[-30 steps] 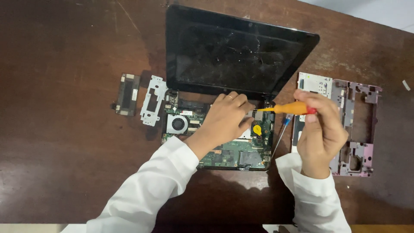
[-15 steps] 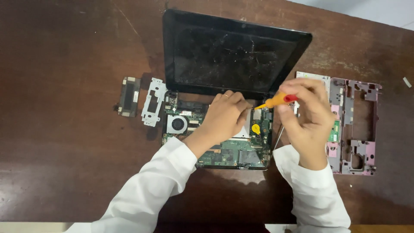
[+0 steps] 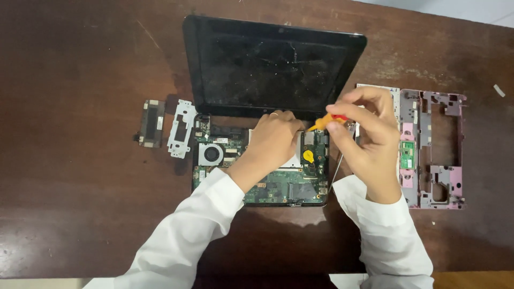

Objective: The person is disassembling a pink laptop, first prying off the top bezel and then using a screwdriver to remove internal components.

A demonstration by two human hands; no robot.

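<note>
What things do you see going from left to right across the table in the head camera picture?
Small black part → silver bracket → fan → left hand → screwdriver → right hand → pink frame.

One opened laptop (image 3: 267, 101), one pink case frame (image 3: 433, 147) to its right. Two loose parts left of the laptop: one dark module (image 3: 152, 123), one metal bracket (image 3: 181, 128). One screwdriver (image 3: 324, 122), two hands.
</note>
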